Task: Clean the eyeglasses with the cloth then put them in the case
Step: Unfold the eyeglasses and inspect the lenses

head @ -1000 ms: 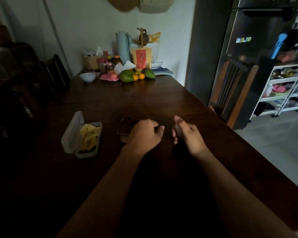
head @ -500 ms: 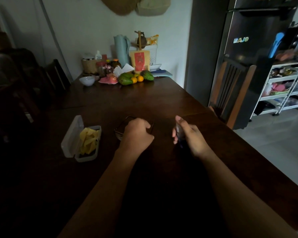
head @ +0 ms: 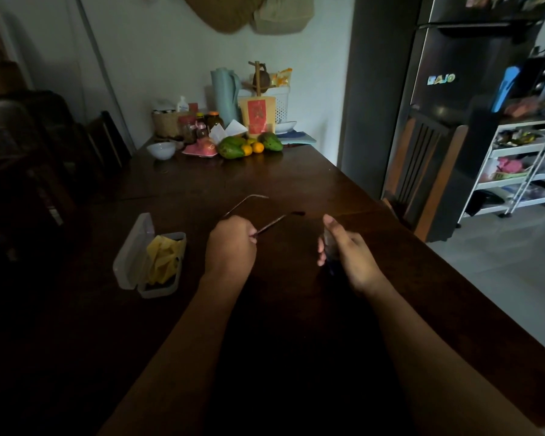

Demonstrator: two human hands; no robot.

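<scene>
My left hand is closed around the front of the eyeglasses, held just above the dark wooden table. Both thin temples stick out away from me; the lenses are hidden behind my fingers. My right hand grips a small dark bottle-like object upright, a hand's width to the right of the glasses. The clear plastic case lies open on the table to the left, with the yellow cloth crumpled inside it.
At the table's far end stand a white bowl, jars, a teal jug, mangoes and oranges. A wooden chair and a dark fridge are at right, a white cart beyond.
My left hand has lifted the eyeglasses off the table and turned them, so the temples now point away from me. My right hand has stayed put with its object.
</scene>
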